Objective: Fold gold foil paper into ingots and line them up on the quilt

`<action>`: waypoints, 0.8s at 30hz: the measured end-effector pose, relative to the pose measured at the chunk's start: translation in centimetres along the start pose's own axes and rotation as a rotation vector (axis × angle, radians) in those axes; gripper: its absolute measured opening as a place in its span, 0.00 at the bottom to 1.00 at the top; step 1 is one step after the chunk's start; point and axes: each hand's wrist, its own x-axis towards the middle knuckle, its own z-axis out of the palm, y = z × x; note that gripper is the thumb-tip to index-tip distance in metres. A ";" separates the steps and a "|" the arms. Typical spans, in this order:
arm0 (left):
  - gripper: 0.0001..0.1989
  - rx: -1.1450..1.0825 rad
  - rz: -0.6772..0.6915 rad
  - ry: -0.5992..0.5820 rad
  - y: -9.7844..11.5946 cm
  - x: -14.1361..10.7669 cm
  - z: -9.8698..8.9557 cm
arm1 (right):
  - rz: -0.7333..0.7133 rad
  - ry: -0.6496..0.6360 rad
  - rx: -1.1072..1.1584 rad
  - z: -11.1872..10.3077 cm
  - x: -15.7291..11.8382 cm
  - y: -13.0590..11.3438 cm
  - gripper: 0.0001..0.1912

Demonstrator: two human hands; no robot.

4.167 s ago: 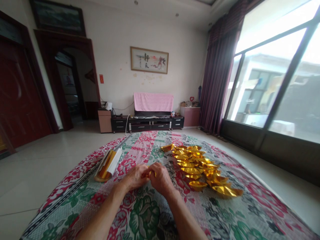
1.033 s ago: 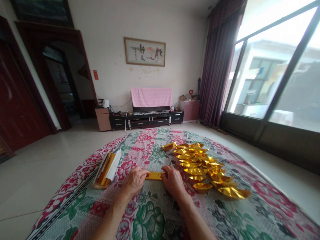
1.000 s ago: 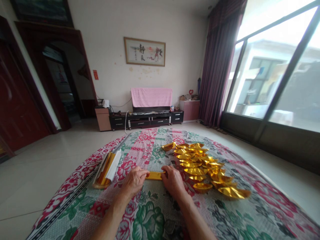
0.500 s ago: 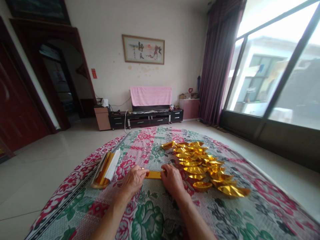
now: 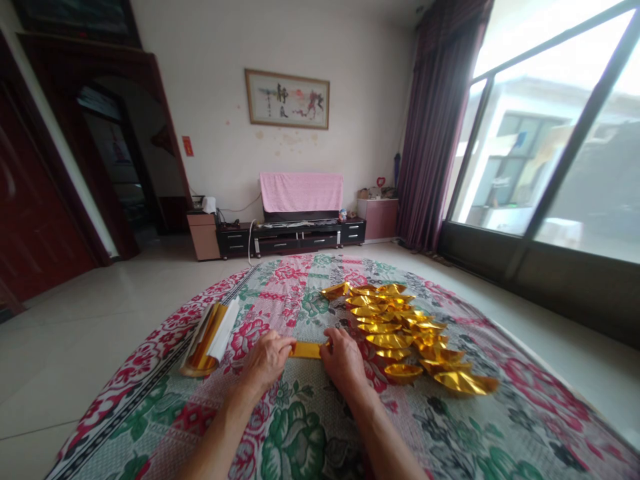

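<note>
Between my two hands a folded strip of gold foil paper (image 5: 306,350) lies level, just over the flowered cloth (image 5: 295,440). My left hand (image 5: 269,357) pinches its left end between thumb and fingers. At the other end my right hand (image 5: 343,358) has its fingers closed on the strip, and the fingertips partly hide that end. To the right of my right hand stand several gold paper ingots (image 5: 390,341) in rows, boat-shaped and shiny. Off to the left of my left hand lies a stack of gold and white paper sheets (image 5: 207,343), curled up at the sides.
The patterned cloth covers a rounded table. Beyond it, a low black TV cabinet (image 5: 290,243) stands by the wall, with a pink cloth (image 5: 301,192) over the screen. On the right are a purple curtain (image 5: 425,133) and a large window (image 5: 530,147).
Almost nothing differs. Both hands keep their hold on the gold strip, with only a slight shift of the fingers. The view has moved very slightly.
</note>
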 end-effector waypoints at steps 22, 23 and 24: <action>0.07 -0.048 -0.053 0.084 0.7 -0.3 -0.5 | -0.021 -0.017 -0.010 -0.4 -0.5 -0.1 0.09; 0.08 -0.037 -0.055 0.082 0.6 -0.3 -0.5 | -0.023 -0.013 -0.015 -0.4 -0.5 -0.2 0.10; 0.08 -0.026 -0.056 0.081 0.6 -0.3 -0.5 | -0.026 -0.012 -0.023 -0.4 -0.5 -0.2 0.10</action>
